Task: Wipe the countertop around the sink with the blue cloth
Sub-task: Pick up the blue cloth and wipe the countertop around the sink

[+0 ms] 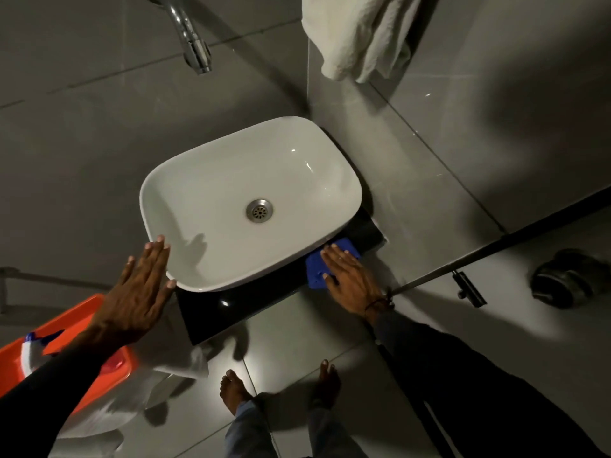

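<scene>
A white basin sink (185,193) sits on a small black countertop (238,309). The blue cloth (347,247) lies flat on the countertop's right strip, beside the sink's near right corner. My right hand (350,279) presses flat on the cloth, fingers spread and pointing toward the wall. My left hand (139,289) is open with fingers together, its fingertips resting against the sink's near left rim. It holds nothing.
A chrome tap (193,38) juts from the grey tiled wall above the sink. A white towel (360,34) hangs at the upper right. An orange tub (109,361) and white cloths (109,411) lie on the floor at the left. My bare feet stand below the countertop.
</scene>
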`<state>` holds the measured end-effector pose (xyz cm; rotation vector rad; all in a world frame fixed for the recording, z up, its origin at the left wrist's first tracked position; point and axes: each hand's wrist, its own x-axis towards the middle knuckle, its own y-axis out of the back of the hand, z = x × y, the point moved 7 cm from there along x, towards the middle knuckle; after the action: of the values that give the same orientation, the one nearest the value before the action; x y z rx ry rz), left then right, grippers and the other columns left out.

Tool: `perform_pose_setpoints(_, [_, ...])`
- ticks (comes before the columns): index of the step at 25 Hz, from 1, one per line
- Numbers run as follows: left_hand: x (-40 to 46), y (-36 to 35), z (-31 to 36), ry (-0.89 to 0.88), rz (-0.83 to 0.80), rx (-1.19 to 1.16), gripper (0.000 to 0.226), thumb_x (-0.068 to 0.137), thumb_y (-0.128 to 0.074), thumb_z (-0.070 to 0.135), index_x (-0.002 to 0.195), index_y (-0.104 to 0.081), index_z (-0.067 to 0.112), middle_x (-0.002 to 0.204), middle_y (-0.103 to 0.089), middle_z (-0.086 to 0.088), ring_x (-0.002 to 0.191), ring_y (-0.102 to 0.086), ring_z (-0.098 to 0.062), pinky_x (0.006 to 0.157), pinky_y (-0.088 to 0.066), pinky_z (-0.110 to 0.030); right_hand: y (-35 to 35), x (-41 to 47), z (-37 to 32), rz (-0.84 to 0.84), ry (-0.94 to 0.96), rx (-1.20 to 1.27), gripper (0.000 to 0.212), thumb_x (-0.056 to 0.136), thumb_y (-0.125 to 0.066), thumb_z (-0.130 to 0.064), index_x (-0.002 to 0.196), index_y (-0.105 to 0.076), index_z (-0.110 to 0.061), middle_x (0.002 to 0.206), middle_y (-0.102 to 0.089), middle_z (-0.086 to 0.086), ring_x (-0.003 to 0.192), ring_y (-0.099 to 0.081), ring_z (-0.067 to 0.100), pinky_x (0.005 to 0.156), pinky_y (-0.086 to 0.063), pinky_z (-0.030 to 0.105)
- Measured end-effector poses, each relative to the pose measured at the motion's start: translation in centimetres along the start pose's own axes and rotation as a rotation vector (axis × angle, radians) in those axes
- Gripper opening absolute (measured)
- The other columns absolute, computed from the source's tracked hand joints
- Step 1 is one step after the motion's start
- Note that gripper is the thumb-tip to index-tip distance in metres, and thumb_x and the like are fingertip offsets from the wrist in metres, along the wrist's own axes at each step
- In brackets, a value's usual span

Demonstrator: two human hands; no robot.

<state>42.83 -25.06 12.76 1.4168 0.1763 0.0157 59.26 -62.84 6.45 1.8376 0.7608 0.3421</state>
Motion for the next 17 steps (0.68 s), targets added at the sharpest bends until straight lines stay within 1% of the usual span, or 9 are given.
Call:
perform_pose_setpoints(2, [0.0,0.0,0.2,0.008,0.005,0.008,0.072,0.100,-0.019,0.046,0.162,-0.006,0.012,0.172,-0.002,-0.002,0.160,-0.004,-0.022,0.128,-0.006,-0.045,2.2,0.5,5.3,0.016,-0.085,-0.058,0.056,0.106,-0.043,-0.026,0.158,-0.028,-0.009,0.167,-0.025,0.005,0.158,-0.018,0.020,0.130,-0.012,0.032])
perform_pose_setpoints(3, [-0.1,0.1,0.3,0.004,0.013,0.013,0.072,0.100,-0.020,0.046,0.161,-0.007,0.012,0.172,-0.003,-0.002,0.159,-0.005,-0.022,0.128,-0.003,-0.042,3.0,0.7,7.3,0.017,-0.121,-0.083,0.056,0.108,-0.040,-0.028,0.159,-0.025,-0.010,0.168,-0.022,0.003,0.159,-0.016,0.018,0.130,-0.012,0.032])
perform_pose_setpoints(4, [0.0,0.0,0.4,0.005,0.016,0.015,0.072,0.100,-0.020,0.046,0.162,-0.007,0.013,0.172,-0.002,-0.002,0.160,-0.004,-0.021,0.128,0.001,-0.037,3.5,0.8,8.8,0.004,-0.137,-0.099,0.056,0.109,-0.037,-0.029,0.160,-0.023,-0.011,0.169,-0.019,0.002,0.159,-0.013,0.017,0.130,-0.012,0.031])
perform_pose_setpoints(6, [0.2,0.0,0.0,0.011,0.018,0.012,0.072,0.100,-0.020,0.046,0.162,-0.005,0.014,0.172,-0.001,0.000,0.160,-0.003,-0.020,0.127,0.006,-0.031,3.5,0.8,9.3,-0.010,-0.143,-0.100,0.056,0.110,-0.034,-0.029,0.161,-0.020,-0.011,0.170,-0.017,0.003,0.159,-0.011,0.016,0.130,-0.011,0.032])
perform_pose_setpoints(8, [0.3,0.0,-0.1,0.002,0.030,0.024,0.072,0.100,-0.021,0.045,0.161,-0.005,0.012,0.172,-0.001,-0.002,0.160,-0.003,-0.021,0.127,0.006,-0.031,2.9,0.7,8.3,0.047,-0.215,-0.064,0.055,0.110,-0.033,-0.026,0.160,-0.020,-0.010,0.170,-0.018,0.005,0.159,-0.011,0.018,0.130,-0.010,0.034])
perform_pose_setpoints(11, [0.4,0.0,0.2,-0.021,0.046,0.033,0.071,0.101,-0.024,0.042,0.161,-0.009,0.008,0.172,-0.005,-0.007,0.159,-0.007,-0.025,0.128,-0.007,-0.044,1.0,0.1,5.9,0.074,-0.325,0.029,0.055,0.110,-0.034,-0.024,0.160,-0.020,-0.007,0.170,-0.017,0.007,0.159,-0.010,0.021,0.131,-0.008,0.038])
perform_pose_setpoints(14, [0.2,-0.3,0.3,-0.045,0.057,0.056,0.070,0.102,-0.022,0.041,0.160,-0.010,0.004,0.171,-0.007,-0.012,0.159,-0.011,-0.029,0.126,-0.013,-0.049,-1.3,-1.0,1.7,0.073,-0.274,0.042,0.055,0.109,-0.035,-0.024,0.160,-0.021,-0.006,0.169,-0.017,0.007,0.159,-0.010,0.022,0.131,-0.008,0.039])
perform_pose_setpoints(17, [0.0,-0.2,0.3,-0.022,0.048,0.033,0.070,0.102,-0.021,0.042,0.159,-0.014,0.002,0.170,-0.009,-0.015,0.158,-0.011,-0.031,0.127,-0.014,-0.052,-4.1,-1.8,-5.0,0.084,-0.183,0.079,0.056,0.107,-0.041,-0.023,0.158,-0.026,-0.006,0.168,-0.022,0.006,0.158,-0.015,0.024,0.130,-0.016,0.041])
